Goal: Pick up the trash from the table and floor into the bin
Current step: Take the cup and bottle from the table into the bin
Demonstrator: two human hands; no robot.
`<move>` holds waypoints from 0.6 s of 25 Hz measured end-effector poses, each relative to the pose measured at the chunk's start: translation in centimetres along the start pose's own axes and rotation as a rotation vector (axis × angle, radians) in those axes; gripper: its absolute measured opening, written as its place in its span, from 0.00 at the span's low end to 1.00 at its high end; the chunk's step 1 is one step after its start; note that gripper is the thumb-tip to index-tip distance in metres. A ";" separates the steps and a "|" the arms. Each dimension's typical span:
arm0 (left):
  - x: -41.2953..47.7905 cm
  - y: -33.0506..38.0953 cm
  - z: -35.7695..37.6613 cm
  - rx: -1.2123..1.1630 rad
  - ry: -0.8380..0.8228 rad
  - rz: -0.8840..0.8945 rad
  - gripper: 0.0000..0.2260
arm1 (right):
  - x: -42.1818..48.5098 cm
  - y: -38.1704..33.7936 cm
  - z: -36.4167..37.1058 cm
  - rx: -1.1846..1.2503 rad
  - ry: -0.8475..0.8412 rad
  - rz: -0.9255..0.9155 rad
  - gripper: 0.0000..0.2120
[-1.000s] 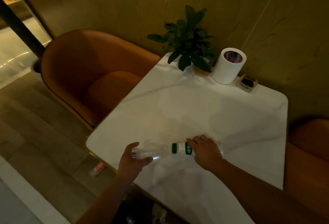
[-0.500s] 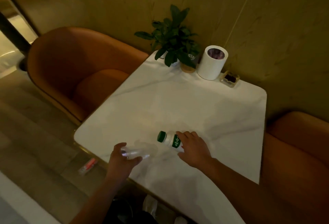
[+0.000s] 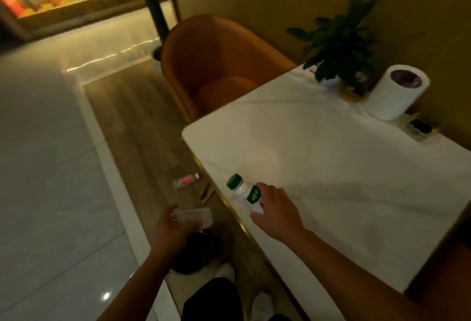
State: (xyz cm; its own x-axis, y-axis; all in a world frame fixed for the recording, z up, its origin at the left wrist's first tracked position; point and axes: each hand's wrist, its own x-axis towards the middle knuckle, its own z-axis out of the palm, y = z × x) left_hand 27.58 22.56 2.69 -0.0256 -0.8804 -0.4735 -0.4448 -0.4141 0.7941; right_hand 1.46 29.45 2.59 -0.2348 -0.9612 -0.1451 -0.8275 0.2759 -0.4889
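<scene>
My left hand [image 3: 171, 230] grips a clear plastic cup [image 3: 196, 216], held off the table's left edge and just above a dark round bin [image 3: 197, 254] on the floor. My right hand [image 3: 276, 212] is closed on a white bottle with a green cap and green label [image 3: 243, 192], lifted slightly over the near-left corner of the white marble table [image 3: 331, 157]. A small red-and-clear wrapper [image 3: 185, 180] lies on the wooden floor beside the table, with a thin brown scrap [image 3: 206, 194] next to it.
An orange armchair [image 3: 216, 66] stands left of the table's far end. A potted plant [image 3: 339, 45], a white paper roll [image 3: 396, 91] and a small dark tray [image 3: 418, 127] sit along the wall side. My legs and white shoes [image 3: 226, 292] are below.
My view swung left. The left hand carried the cup off the table and over the bin. The right hand moved the bottle toward the table's left edge and lifted it.
</scene>
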 end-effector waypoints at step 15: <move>3.6 -16.1 -10.7 0.008 0.128 -0.234 0.39 | 4.1 -13.7 16.0 0.027 -0.473 -0.005 0.35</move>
State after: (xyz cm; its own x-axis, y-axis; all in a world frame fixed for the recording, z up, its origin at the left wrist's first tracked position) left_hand 44.22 23.57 -7.71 0.1920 -0.7833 -0.5912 -0.4320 -0.6084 0.6658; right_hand 20.06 21.82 -5.09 0.0328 -0.8564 -0.5153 -0.8130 0.2770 -0.5121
